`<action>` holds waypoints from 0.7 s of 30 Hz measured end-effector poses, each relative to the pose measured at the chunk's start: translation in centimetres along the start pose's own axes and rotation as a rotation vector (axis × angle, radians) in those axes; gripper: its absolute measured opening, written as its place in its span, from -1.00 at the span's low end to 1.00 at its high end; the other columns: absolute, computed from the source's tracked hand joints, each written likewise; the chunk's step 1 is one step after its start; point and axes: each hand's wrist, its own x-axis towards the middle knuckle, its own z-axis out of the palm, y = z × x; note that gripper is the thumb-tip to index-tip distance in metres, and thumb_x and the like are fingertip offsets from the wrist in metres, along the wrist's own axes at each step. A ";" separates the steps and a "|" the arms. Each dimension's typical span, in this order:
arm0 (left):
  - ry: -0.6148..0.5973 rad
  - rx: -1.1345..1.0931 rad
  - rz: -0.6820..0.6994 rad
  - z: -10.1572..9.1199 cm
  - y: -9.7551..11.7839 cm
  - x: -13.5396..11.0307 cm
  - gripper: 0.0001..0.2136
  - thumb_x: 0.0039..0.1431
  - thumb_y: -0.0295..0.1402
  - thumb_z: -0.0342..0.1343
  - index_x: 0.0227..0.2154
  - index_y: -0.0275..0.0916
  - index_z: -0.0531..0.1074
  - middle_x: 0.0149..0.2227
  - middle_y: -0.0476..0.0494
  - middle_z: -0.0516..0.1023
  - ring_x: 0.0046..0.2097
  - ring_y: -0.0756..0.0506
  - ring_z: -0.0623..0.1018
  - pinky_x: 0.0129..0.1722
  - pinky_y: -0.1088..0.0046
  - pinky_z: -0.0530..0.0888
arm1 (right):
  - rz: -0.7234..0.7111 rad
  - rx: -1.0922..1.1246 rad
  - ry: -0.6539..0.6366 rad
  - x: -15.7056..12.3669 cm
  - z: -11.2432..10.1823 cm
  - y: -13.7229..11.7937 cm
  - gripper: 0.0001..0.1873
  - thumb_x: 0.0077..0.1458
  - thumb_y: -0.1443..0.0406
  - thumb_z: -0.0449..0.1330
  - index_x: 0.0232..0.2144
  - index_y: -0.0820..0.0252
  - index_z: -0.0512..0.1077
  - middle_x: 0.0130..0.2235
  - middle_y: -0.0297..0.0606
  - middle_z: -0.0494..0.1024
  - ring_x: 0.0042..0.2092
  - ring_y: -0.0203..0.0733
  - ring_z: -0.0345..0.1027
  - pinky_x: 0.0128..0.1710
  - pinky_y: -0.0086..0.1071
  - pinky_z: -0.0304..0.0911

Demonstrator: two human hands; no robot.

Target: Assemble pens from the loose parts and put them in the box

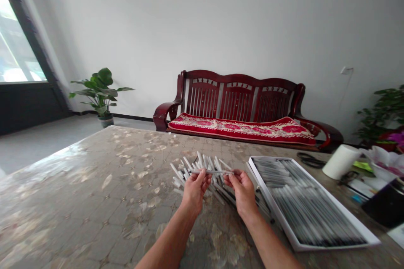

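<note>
A slim grey-white pen [213, 172] lies level between my two hands, above a loose heap of similar pens [202, 162]. My left hand [196, 185] pinches its left part between thumb and fingers. At the other end, my right hand [240, 187] has its thumb and fingers closed on the pen's tip. Beneath and around both hands the heap spreads over the table, some pens pale, some dark. To the right stands a shallow white box [315, 201] holding many pens laid in rows; its contents are slightly blurred.
The patterned tablecloth [94, 201] covers the table. On the right are a white paper roll [341, 162], a coiled black cable [311, 160], and a dark box-like object [385, 204]. Beyond the table stand a red wooden bench [236, 96] and a potted plant [101, 92].
</note>
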 end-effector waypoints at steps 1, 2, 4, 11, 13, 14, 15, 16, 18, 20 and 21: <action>-0.004 0.008 -0.003 0.0 -0.1 -0.1 -0.84 -0.02 -0.40 0.33 -0.48 -0.30 0.44 -0.52 -0.02 0.53 -0.47 0.05 0.57 -0.43 0.63 0.52 | -0.003 -0.009 -0.015 0.0 0.0 0.0 -0.57 -0.20 0.06 0.38 -0.33 0.16 0.40 -0.33 -0.26 0.60 -0.29 -0.13 0.51 -0.23 -0.25 0.44; -0.007 0.014 -0.005 0.1 -0.2 -0.1 -0.84 -0.03 -0.40 0.33 -0.48 -0.30 0.44 -0.52 -0.02 0.52 -0.47 0.05 0.57 -0.42 0.62 0.53 | -0.006 -0.015 -0.031 0.0 0.0 0.1 -0.58 -0.19 0.07 0.38 -0.34 0.16 0.40 -0.31 -0.26 0.61 -0.29 -0.13 0.51 -0.22 -0.26 0.43; -0.017 0.022 -0.005 0.1 -0.3 -0.2 -0.84 -0.04 -0.39 0.34 -0.47 -0.30 0.45 -0.52 -0.02 0.52 -0.46 0.05 0.57 -0.41 0.60 0.53 | -0.011 -0.017 -0.060 -0.1 0.1 0.1 -0.60 -0.18 0.08 0.38 -0.34 0.17 0.40 -0.29 -0.26 0.61 -0.29 -0.15 0.50 -0.21 -0.27 0.42; -0.056 0.076 0.063 -0.2 -0.6 -0.1 -0.67 -0.26 -0.28 0.44 -0.44 -0.31 0.49 -0.50 -0.03 0.54 -0.47 0.02 0.56 -0.42 0.55 0.52 | 0.052 -0.009 -0.072 -0.4 0.0 -0.3 -0.60 -0.23 0.10 0.41 -0.38 0.18 0.42 -0.40 -0.29 0.60 -0.37 -0.17 0.50 -0.27 -0.27 0.44; -0.074 0.100 0.096 -0.2 -0.6 -0.1 -0.63 -0.30 -0.24 0.44 -0.43 -0.31 0.49 -0.50 -0.03 0.55 -0.47 0.01 0.56 -0.42 0.53 0.52 | 0.106 0.022 -0.064 -0.5 -0.1 -0.5 -0.58 -0.27 0.11 0.43 -0.38 0.20 0.43 -0.44 -0.30 0.60 -0.38 -0.17 0.50 -0.31 -0.30 0.45; -0.078 0.111 0.113 -0.2 -0.6 -0.2 -0.62 -0.31 -0.22 0.44 -0.43 -0.31 0.49 -0.50 -0.03 0.55 -0.47 0.00 0.56 -0.42 0.53 0.52 | 0.134 0.040 -0.056 -0.5 -0.2 -0.5 -0.56 -0.29 0.12 0.44 -0.38 0.20 0.43 -0.45 -0.31 0.59 -0.39 -0.18 0.50 -0.33 -0.31 0.46; -0.082 0.124 0.131 -0.2 -0.7 -0.2 -0.62 -0.30 -0.21 0.44 -0.43 -0.31 0.49 -0.51 -0.03 0.55 -0.47 0.00 0.56 -0.42 0.52 0.51 | 0.162 0.059 -0.047 -0.6 -0.2 -0.6 -0.55 -0.31 0.12 0.45 -0.38 0.20 0.43 -0.47 -0.31 0.59 -0.40 -0.18 0.50 -0.35 -0.33 0.46; -0.085 0.137 0.148 -0.1 -0.7 -0.2 -0.63 -0.29 -0.20 0.43 -0.42 -0.31 0.49 -0.51 -0.03 0.55 -0.48 0.00 0.56 -0.42 0.52 0.51 | 0.188 0.078 -0.038 -0.7 -0.2 -0.6 -0.55 -0.33 0.14 0.47 -0.39 0.21 0.43 -0.48 -0.32 0.59 -0.40 -0.18 0.51 -0.37 -0.35 0.46; -0.092 0.162 0.183 0.0 -0.7 -0.3 -0.63 -0.27 -0.19 0.42 -0.42 -0.31 0.50 -0.51 -0.04 0.56 -0.48 -0.01 0.57 -0.42 0.50 0.51 | 0.229 0.123 -0.022 -0.8 -0.1 -0.7 -0.55 -0.36 0.17 0.48 -0.39 0.21 0.44 -0.49 -0.33 0.58 -0.42 -0.19 0.51 -0.41 -0.38 0.46; -0.099 0.178 0.221 0.1 -0.9 -0.4 -0.64 -0.24 -0.18 0.40 -0.42 -0.30 0.50 -0.50 -0.05 0.57 -0.47 -0.02 0.57 -0.41 0.49 0.52 | 0.267 0.179 0.000 -0.9 0.1 -0.8 -0.55 -0.38 0.21 0.50 -0.39 0.22 0.44 -0.50 -0.35 0.58 -0.42 -0.22 0.51 -0.43 -0.43 0.46; -0.099 0.181 0.239 0.1 -1.0 -0.5 -0.65 -0.24 -0.18 0.40 -0.42 -0.31 0.50 -0.50 -0.05 0.57 -0.47 -0.02 0.57 -0.40 0.48 0.53 | 0.287 0.215 0.015 -0.9 0.2 -1.0 -0.54 -0.40 0.23 0.51 -0.40 0.22 0.45 -0.50 -0.37 0.58 -0.43 -0.24 0.51 -0.44 -0.45 0.46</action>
